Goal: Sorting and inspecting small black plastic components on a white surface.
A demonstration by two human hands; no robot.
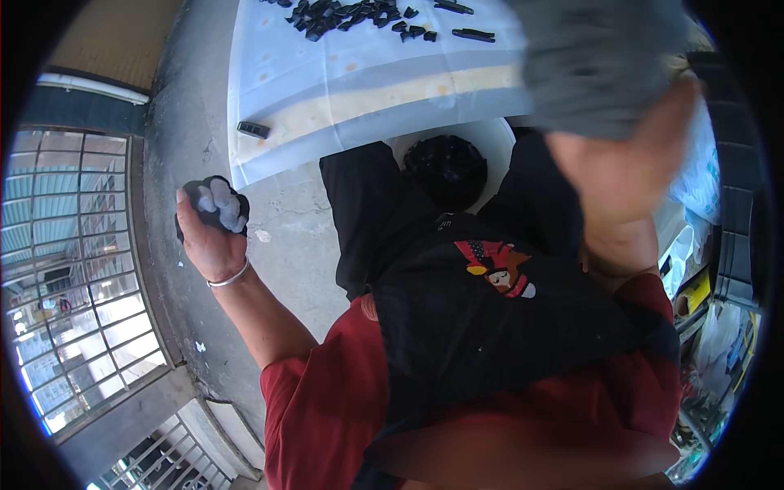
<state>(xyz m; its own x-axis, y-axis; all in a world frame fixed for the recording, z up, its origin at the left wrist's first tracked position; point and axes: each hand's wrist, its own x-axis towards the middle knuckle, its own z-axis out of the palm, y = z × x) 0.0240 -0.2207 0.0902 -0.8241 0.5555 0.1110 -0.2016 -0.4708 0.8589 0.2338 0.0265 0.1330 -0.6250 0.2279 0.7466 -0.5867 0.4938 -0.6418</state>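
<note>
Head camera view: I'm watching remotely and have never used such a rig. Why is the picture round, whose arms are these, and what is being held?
The camera sits on the person's head and looks down through a fisheye lens, so the picture is round and straight edges bend. Both arms belong to the wearer, who has a red shirt and a black apron. The left hand, with a thin silver bangle at the wrist, is closed around a dark grey cloth or glove. The right hand is raised close to the lens and blurred, under a piece of grey fabric; whether it grips it cannot be told. Below, a white bucket holds small black parts. Beyond it, a white sheet on the concrete floor carries a pile of black plastic pieces.
</note>
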